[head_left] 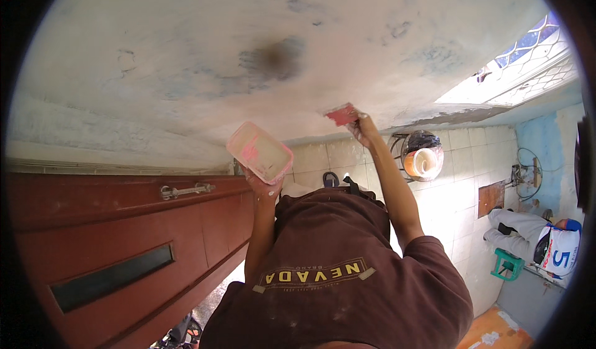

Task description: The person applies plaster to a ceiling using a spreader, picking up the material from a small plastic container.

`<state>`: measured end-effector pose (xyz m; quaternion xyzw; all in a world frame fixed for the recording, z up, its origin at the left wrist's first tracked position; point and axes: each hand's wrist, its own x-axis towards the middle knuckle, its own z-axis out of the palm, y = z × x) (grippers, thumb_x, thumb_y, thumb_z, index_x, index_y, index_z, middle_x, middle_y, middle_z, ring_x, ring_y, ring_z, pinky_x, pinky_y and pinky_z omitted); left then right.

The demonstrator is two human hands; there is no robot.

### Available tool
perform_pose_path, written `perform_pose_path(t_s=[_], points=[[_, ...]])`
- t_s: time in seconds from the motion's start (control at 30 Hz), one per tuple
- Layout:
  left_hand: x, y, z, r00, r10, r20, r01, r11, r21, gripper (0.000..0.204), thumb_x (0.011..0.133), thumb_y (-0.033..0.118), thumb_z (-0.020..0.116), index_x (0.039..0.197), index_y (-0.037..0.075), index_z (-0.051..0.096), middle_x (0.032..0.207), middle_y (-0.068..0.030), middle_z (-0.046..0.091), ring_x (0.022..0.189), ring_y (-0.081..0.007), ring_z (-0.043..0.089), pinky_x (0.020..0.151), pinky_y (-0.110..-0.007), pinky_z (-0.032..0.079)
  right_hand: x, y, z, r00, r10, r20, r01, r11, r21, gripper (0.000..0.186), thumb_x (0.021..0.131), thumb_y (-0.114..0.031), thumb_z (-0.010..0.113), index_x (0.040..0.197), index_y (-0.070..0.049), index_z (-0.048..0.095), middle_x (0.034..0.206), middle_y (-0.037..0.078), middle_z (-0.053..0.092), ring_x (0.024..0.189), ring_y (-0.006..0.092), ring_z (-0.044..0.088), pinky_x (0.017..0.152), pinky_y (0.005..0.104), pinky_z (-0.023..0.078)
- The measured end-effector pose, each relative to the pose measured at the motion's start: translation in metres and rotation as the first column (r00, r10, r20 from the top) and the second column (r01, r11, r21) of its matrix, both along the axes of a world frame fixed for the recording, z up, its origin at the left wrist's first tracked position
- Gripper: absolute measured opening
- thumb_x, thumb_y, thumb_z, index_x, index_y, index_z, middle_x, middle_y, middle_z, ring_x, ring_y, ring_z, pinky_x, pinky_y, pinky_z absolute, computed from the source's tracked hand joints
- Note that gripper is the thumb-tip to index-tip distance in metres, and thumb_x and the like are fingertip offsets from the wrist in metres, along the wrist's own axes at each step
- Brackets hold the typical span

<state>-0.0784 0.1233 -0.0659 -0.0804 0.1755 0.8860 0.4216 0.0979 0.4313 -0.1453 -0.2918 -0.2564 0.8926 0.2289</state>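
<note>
My left hand [266, 185] is closed round a pink plastic tub [251, 167], holding it from below and tilted. Pale putty is smeared inside the tub, and white smudges show on my fingers. In my right hand [362, 127] is a flat red putty scraper [341, 114], gripped with its edge at or very near the wall [205, 14]; whether it touches, I cannot tell. The wall has a whitish coat with dark blotches showing through, one large dark patch above and between my hands.
At left is a red-brown door [136, 225] with a metal bolt [186, 191]. An orange-and-white bucket [424, 161] sits on a stool to the right. A meshed window [521, 63] is at upper right. Another person [528, 240] is by a green stool [508, 265].
</note>
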Motion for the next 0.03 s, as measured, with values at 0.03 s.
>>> perform_pose_path(t_s=[0.03], points=[[0.0035,0.0043,0.0016,1.000,-0.012,-0.001,0.012,1.000,-0.004,0.066,0.092,0.061,0.059,0.141,0.017,0.052,0.138,-0.0057,0.060,0.127,-0.0313,0.058,0.105,-0.056,0.049,0.0000,0.0054,-0.0504,0.993,0.007,0.115,-0.023,0.990,0.138,0.034,0.100,-0.018,0.054,0.127,0.002,0.058,0.121,0.016,0.067,0.103,0.0260,0.071,0.087,0.0382,0.063]])
